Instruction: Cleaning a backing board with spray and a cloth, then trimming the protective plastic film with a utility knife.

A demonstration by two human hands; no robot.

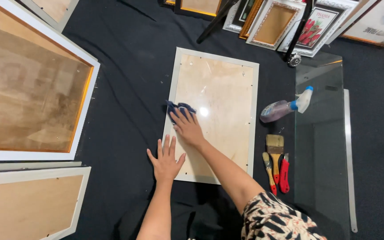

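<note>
Reference landmark: the white picture frame (213, 116) that lay flat on the black cloth (130, 66) with its glass pane facing up. All positions below were relative to it.

Far to its left lay a large white frame with a gold inner edge (32, 89), and below that a second white frame (30, 202) showing a brown backing board. Both were well apart from the landmark frame.

The left hand (165, 161) rested open and flat, fingers spread, on the frame's lower left corner, partly on the cloth. It gripped nothing; judged from its position, it steadied the frame.

The right hand (187, 128) was pressed down on a dark blue rag (179, 109) at the frame's left edge, fingers extended over the cloth rather than curled around it. The step in hand appeared to be wiping the glass. The rag sat at the left side, so the next move would likely call for strokes across the pane toward the right edge under even pressure, with the left hand holding the frame.

Just right of the frame lay a spray bottle (285, 106) on its side, two paintbrushes (273, 162) and a red-handled tool (284, 173). Farther right lay a loose glass sheet (321, 146) and a metal ruler (350, 160).
</note>
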